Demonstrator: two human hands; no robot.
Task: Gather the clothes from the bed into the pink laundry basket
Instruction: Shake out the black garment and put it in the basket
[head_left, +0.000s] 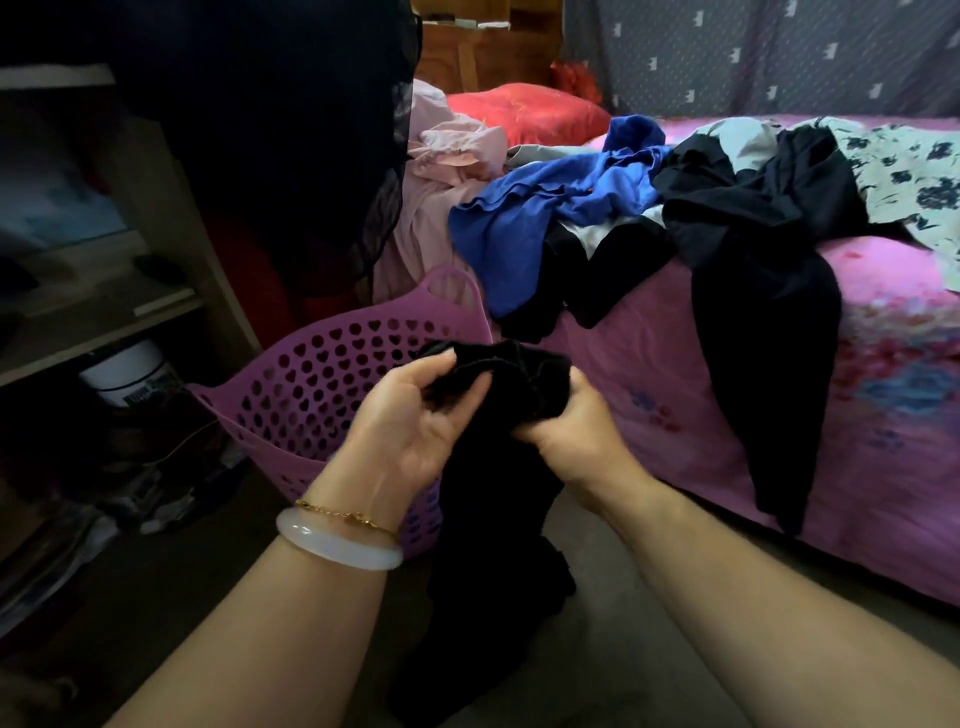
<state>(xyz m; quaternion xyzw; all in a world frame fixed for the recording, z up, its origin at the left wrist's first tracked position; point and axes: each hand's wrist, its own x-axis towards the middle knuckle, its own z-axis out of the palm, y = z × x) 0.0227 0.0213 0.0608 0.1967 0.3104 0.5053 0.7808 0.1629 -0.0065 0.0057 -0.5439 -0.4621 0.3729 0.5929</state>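
Note:
Both hands hold one black garment (493, 499) that hangs down to the floor, just right of the pink laundry basket (311, 384). My left hand (410, 415) pinches its bunched top edge; my right hand (576, 421) grips the same bunch from the right. The basket has heart-shaped holes and stands on the floor beside the bed (883, 415). On the bed lie a blue garment (524, 218), a long black garment (769, 291) trailing over the side, a floral white piece (914, 176) and a pale pink one (452, 156).
A wooden shelf unit (156, 218) stands at the left, with a white tub (130, 371) underneath. Dark fabric (291, 130) hangs above the basket. A red pillow (524, 111) lies at the bed's head. Bare floor (623, 665) shows between my forearms.

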